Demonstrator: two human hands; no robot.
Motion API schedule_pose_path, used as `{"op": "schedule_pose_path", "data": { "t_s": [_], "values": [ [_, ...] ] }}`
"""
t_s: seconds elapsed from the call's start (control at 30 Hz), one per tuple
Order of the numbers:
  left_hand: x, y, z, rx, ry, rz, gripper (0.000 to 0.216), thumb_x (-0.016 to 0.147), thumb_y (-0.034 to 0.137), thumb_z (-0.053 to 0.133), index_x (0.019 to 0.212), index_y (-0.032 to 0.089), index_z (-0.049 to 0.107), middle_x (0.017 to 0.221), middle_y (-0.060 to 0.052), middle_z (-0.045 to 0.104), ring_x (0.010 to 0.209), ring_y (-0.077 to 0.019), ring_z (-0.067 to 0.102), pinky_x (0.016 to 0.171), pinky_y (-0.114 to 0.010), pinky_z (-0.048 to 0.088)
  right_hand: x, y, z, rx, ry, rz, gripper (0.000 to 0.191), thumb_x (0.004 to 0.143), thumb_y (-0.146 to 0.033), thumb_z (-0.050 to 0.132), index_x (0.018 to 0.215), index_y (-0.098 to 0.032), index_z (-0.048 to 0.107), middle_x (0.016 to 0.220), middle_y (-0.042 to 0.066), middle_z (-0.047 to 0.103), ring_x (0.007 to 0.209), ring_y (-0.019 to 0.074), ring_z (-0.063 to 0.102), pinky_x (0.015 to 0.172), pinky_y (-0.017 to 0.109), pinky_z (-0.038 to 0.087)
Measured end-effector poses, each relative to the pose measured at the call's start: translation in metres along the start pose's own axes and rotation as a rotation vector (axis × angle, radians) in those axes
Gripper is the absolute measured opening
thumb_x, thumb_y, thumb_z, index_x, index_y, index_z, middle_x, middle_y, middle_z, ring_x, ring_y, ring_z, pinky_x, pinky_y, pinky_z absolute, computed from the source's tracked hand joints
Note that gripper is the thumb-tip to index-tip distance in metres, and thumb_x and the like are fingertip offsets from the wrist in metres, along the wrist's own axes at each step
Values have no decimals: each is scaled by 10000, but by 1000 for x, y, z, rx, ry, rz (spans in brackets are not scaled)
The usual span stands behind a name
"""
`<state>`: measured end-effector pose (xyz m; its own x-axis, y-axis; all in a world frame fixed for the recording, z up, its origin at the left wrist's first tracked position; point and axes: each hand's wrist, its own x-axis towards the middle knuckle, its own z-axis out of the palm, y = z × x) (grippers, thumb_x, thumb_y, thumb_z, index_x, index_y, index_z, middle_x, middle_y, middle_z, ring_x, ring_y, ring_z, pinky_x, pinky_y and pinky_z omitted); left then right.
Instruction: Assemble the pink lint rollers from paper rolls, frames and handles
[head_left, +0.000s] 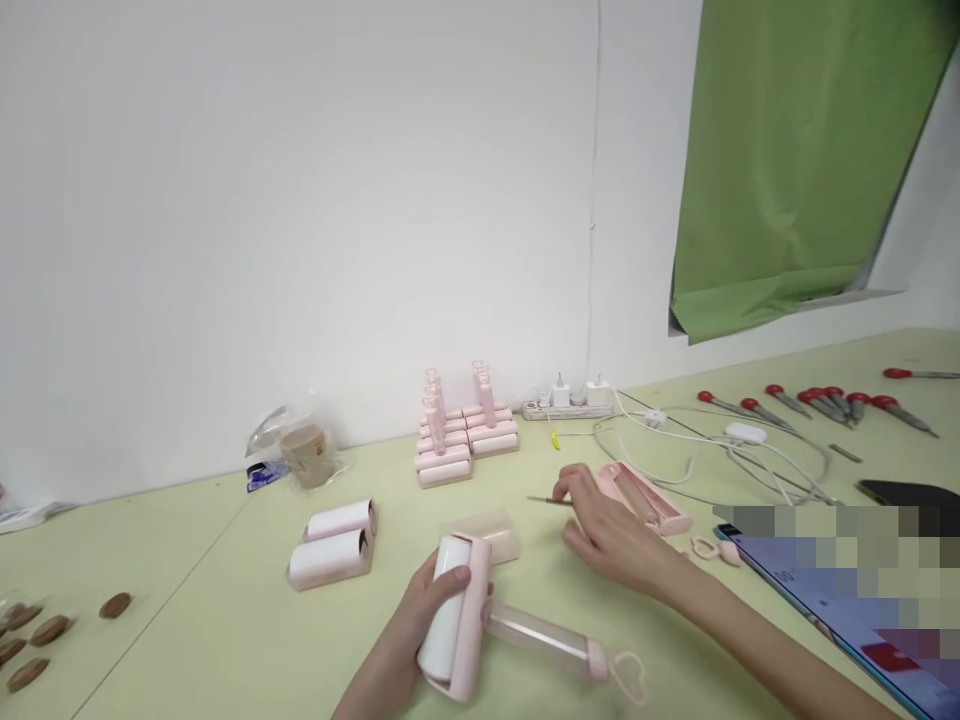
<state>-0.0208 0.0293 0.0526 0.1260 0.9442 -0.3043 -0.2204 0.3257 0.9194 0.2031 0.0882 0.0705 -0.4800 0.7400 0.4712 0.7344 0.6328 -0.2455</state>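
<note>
My left hand [401, 630] is closed around the head of a pink lint roller [471, 635], its thumb on the white paper roll [446, 625]. The roller's see-through handle [536, 635] points to the right and ends in a pink heart-shaped loop [630, 677]. My right hand [600, 525] pinches a thin, dark, pointed metal tool [546, 499]; its exact kind is hard to make out. Just behind the lint roller lies a transparent plastic cover [504, 545]. An open pink roller case [664, 520] rests beyond my right hand, with a loose pink heart loop [705, 547] near it.
Several finished-looking lint rollers [442, 470] stand by the wall. Two paper rolls [330, 560] lie at left, near a bagged tape roll [307, 455]. Brown oval pieces [115, 605] are far left. Cables [697, 440], red-ended tools [784, 400] and a phone [832, 620] occupy the right.
</note>
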Motion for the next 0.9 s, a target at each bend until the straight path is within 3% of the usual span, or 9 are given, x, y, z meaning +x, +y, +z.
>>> {"op": "schedule_pose_path", "data": {
  "t_s": [0.07, 0.13, 0.2, 0.3, 0.43, 0.67, 0.8, 0.9],
  "values": [
    [1, -4, 3, 94, -30, 114, 420, 645, 341, 657, 993, 193, 475, 744, -6, 617, 654, -142, 577, 609, -229, 447, 1, 0, -6, 167, 14, 48, 237, 835, -144, 293, 1036, -186, 412, 963, 71, 497, 698, 138, 538, 608, 255, 421],
    [4, -9, 5, 218, 19, 210, 422, 633, 322, 662, 981, 206, 454, 662, 35, 575, 608, -128, 544, 564, -208, 419, -2, -8, -11, 281, -59, -12, 256, 885, -220, 278, 1103, -229, 412, 939, 42, 550, 739, 130, 552, 641, 235, 419],
    [6, -14, 6, 324, 76, 296, 371, 659, 316, 628, 959, 209, 437, 641, 47, 547, 594, -126, 520, 557, -208, 405, -8, -19, -14, 258, -145, -108, 269, 891, -267, 317, 1120, -277, 457, 861, 6, 594, 712, 122, 564, 605, 211, 395],
    [7, -17, 8, 411, 118, 382, 309, 680, 285, 583, 943, 196, 447, 759, 8, 578, 697, -157, 540, 643, -242, 421, -17, -31, -14, 94, -159, -214, 295, 882, -246, 349, 1126, -310, 503, 749, -15, 601, 616, 107, 556, 508, 202, 317],
    [3, -13, 12, 481, 134, 397, 255, 674, 252, 561, 908, 158, 526, 829, -39, 611, 782, -199, 551, 716, -274, 423, -23, -34, -11, -23, -115, -231, 328, 880, -213, 340, 1165, -283, 486, 684, -6, 585, 556, 105, 547, 463, 217, 269],
    [-5, -18, 36, 417, 185, 464, 217, 694, 276, 543, 878, 162, 534, 812, -32, 617, 777, -198, 559, 724, -274, 423, -27, -46, -8, 35, -131, -168, 353, 859, -174, 326, 1162, -281, 474, 662, -4, 644, 557, 142, 592, 469, 207, 337],
    [-3, -30, 42, 334, 294, 499, 228, 686, 321, 553, 850, 163, 538, 786, -37, 624, 736, -198, 568, 681, -273, 427, -34, -49, 9, 10, -49, -164, 449, 832, -135, 306, 1266, -248, 334, 728, 10, 665, 570, 156, 608, 439, 209, 341],
    [1, -36, 42, 311, 387, 460, 248, 657, 339, 588, 822, 160, 540, 720, -28, 616, 676, -188, 561, 634, -264, 425, -40, -47, 28, -112, -1, -214, 551, 749, -65, 320, 1278, -217, 288, 652, 4, 632, 487, 146, 586, 381, 216, 275]
  ]
}}
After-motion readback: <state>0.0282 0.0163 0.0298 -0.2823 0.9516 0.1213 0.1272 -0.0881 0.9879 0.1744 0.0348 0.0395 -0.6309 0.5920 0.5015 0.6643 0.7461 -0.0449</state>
